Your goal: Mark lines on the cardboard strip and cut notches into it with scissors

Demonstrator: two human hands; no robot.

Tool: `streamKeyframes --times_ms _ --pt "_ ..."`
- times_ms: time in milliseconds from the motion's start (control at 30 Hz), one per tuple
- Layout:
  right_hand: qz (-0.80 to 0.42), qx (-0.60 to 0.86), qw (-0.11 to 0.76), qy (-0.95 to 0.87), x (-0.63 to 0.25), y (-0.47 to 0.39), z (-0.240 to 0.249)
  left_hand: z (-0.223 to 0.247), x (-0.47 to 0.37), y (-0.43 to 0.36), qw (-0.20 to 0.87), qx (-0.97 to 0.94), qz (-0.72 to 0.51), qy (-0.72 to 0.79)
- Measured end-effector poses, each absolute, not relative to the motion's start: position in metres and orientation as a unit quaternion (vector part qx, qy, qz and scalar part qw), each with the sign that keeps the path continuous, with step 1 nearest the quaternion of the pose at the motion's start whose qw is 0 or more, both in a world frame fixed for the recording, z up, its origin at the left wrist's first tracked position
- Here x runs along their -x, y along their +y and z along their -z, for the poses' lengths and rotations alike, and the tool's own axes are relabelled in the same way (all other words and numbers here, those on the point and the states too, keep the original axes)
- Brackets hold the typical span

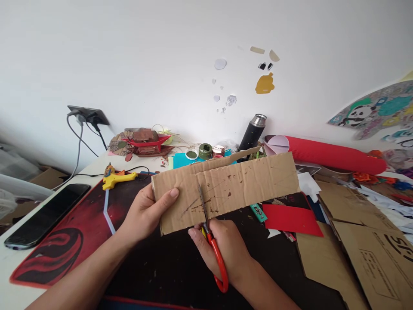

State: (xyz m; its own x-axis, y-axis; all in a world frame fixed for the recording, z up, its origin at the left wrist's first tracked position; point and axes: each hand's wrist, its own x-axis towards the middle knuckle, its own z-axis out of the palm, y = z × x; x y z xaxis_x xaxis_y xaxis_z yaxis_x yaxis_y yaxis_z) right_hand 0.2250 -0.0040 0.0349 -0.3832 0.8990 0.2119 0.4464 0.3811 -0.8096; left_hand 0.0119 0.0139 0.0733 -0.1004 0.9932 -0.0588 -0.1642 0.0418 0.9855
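Note:
A long strip of brown cardboard [245,183], marked with dark lines and specks, is held up over the dark mat. My left hand [151,211] grips its left end, thumb on the front face and the other fingers hidden behind. In my right hand [226,245] is a pair of scissors [219,262] with red handles, the fingers wrapped round them. The scissors' blade lies over the front of the cardboard, pointing up from its lower edge, left of the middle. A narrow cardboard sliver shows along the strip's upper edge.
At the left lie a yellow glue gun [119,178] and a black phone [47,215]. Paint jars [205,151], a dark thermos [253,132] and a red roll [332,153] stand or lie by the wall. Red paper [293,219] and cardboard sheets [371,254] are at the right.

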Motion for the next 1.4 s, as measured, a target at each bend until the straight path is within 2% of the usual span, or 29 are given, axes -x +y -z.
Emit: streamKeyframes --times_ms 900,1200,1400 --pt "-0.338 0.445 0.374 -0.740 -0.216 -0.015 -0.037 -0.073 -0.014 0.013 0.503 -0.394 -0.579 0.507" --pt "-0.347 0.456 0.338 -0.747 -0.219 -0.008 -0.034 -0.077 -0.014 0.013 0.502 -0.406 -0.560 0.519" --pt "-0.332 0.446 0.345 -0.757 -0.222 -0.006 -0.038 -0.087 -0.023 0.006 0.501 -0.386 -0.562 0.533"
